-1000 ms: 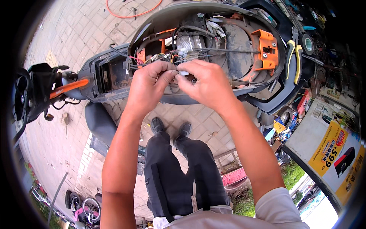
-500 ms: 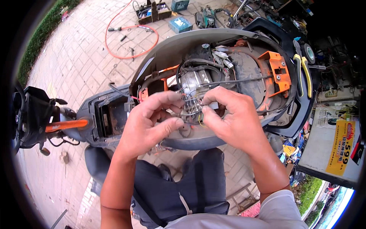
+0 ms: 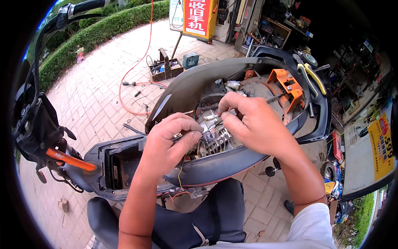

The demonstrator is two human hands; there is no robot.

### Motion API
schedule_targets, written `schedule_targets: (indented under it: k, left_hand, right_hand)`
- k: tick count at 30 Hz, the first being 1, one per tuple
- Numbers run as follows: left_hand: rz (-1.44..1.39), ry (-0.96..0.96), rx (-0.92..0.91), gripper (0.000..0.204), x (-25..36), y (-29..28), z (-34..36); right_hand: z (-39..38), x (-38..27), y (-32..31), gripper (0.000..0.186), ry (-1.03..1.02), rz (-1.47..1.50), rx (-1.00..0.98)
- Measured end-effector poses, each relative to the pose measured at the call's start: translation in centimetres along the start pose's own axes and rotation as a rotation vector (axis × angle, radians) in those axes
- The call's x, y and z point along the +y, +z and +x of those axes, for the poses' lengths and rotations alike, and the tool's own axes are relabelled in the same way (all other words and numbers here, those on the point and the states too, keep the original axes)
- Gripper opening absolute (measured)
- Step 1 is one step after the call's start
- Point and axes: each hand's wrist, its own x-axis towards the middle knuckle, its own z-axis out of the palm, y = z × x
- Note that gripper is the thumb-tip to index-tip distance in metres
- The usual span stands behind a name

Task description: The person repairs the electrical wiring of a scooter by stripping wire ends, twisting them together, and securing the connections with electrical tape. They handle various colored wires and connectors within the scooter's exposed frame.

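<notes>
Both my hands are over the opened body of a dark electric scooter (image 3: 215, 168). My left hand (image 3: 172, 139) pinches a thin dark wire between thumb and fingertips. Close by on the right, my right hand (image 3: 253, 122) has thumb and forefinger pressed together on a wire that the fingers mostly hide. Beside those right fingertips is a white connector (image 3: 211, 118). Under the hands sit a metal terminal block (image 3: 219, 143) and a silver finned box, partly covered. A loose yellow wire (image 3: 180, 176) hangs over the body's near edge.
Pliers with yellow handles (image 3: 315, 79) and a tape roll (image 3: 309, 59) lie on the scooter's rear rack. An orange bracket (image 3: 287, 85) stands at the rear of the body. Beyond, on the paving, are a toolbox (image 3: 166, 74), a teal box (image 3: 190, 61) and a red hose (image 3: 120, 93).
My view has tilted up, bringing a red and yellow sign and more hedge into sight. My left fingers, earlier apart, have closed on a wire. My right hand stays pinched, now over different wiring.
</notes>
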Motion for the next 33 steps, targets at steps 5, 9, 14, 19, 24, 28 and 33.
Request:
schedule_targets:
  k: [5, 9, 14, 19, 24, 28, 33]
  left_hand:
    - [-0.226, -0.105, 0.010, 0.007, 0.6, 0.1, -0.7]
    - [0.097, 0.213, 0.026, 0.013, 0.2, 0.4, -0.8]
    - [-0.197, -0.124, 0.065, 0.011, -0.7, 0.5, -1.1]
    - [-0.524, -0.188, 0.187, 0.010, -1.4, 0.4, -1.0]
    - [-0.750, -0.263, 0.220, 0.013, -1.5, 0.2, -1.1]
    - [-0.490, -0.294, 0.165, 0.014, -0.6, -0.8, -1.7]
    - [0.251, -0.064, -0.069, 0.021, 1.7, -1.1, -0.9]
  right_hand:
    - [0.0, 0.4, 0.0, 0.018, -0.057, 0.034, 0.035]
    - [0.1, 0.1, -0.1, 0.018, -0.014, 0.059, 0.018]
    - [0.0, 0.0, -0.1, 0.019, 0.037, 0.094, -0.007]
    - [0.0, 0.3, -0.1, 0.019, 0.093, 0.104, -0.020]
    - [0.2, 0.8, 0.0, 0.014, 0.158, 0.180, -0.067]
    - [0.2, 0.9, 0.3, 0.020, 0.131, 0.163, -0.041]
    - [0.1, 1.0, 0.3, 0.020, 0.144, 0.169, -0.036]
